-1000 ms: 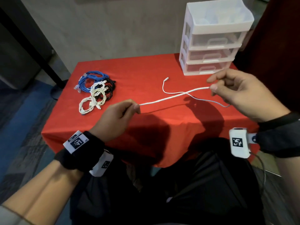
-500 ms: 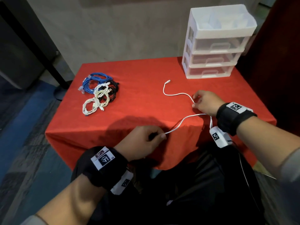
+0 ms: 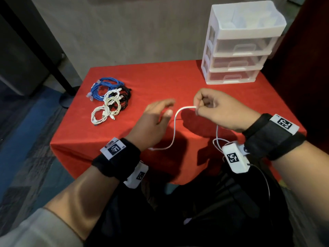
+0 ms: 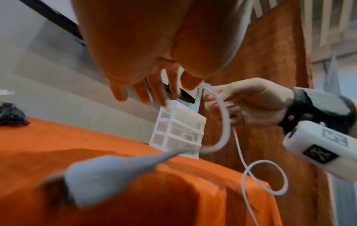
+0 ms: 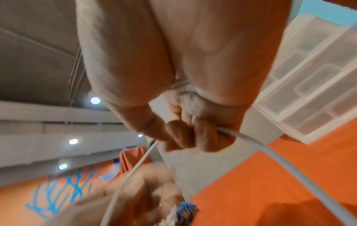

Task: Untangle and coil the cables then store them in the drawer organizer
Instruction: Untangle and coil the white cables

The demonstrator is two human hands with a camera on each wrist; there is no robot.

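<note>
Since half a second ago the left hand (image 3: 156, 115) let go of the white cable (image 3: 175, 127) and moved up from the counter's front edge; fingers now spread and relaxed, blurred, holding nothing, just left of the cable. Right hand (image 3: 220, 111) lifted off the counter (image 3: 160, 77), now raised above it, fingers curled, pinching the white cable between thumb and forefinger. Cable arcs left from the pinch, drops down in a curve, one plug end near the left wrist at the counter's front edge. The other part hangs below the right hand, forms a small loop (image 4: 264, 177) past the counter edge. Drawer organizer (image 3: 238, 43) at the far right corner, three drawers all closed, open tray on top. Pile of coiled cables (image 3: 108, 100), blue, black, white, at the far left, well apart from both hands.
</note>
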